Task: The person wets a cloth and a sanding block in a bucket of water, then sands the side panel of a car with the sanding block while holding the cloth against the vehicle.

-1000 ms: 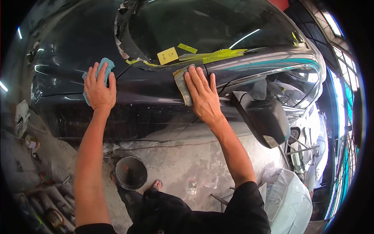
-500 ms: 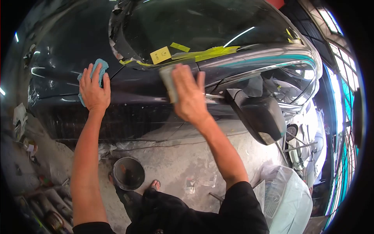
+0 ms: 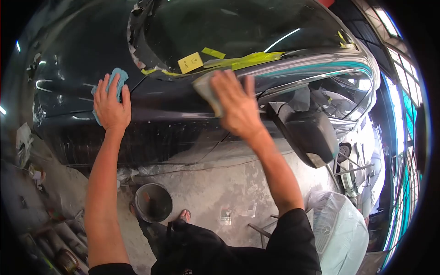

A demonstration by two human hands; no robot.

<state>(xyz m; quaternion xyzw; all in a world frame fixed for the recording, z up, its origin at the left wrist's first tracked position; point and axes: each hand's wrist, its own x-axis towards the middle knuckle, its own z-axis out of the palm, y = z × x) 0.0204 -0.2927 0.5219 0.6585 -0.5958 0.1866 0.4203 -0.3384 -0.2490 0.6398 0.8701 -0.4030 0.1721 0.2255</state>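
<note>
My left hand rests palm down on the dark car's bonnet, fingers spread over a crumpled blue cloth held against the panel. Under the fingers of my right hand, a flat greyish sanding pad with a yellowish edge is pressed on the dark fender just below the windscreen corner. My palm covers part of the pad. Above it, a yellow printed sheet lies at the lower windscreen edge, beside strips of yellow-green masking tape.
The wing mirror juts out right of my right forearm. A black bucket stands on the concrete floor by my feet. A plastic-covered car part is at lower right. Assorted items lie at lower left.
My right hand has slid to the right with the sanding pad, which is now more tilted. My left hand and the cloth stay in place.
</note>
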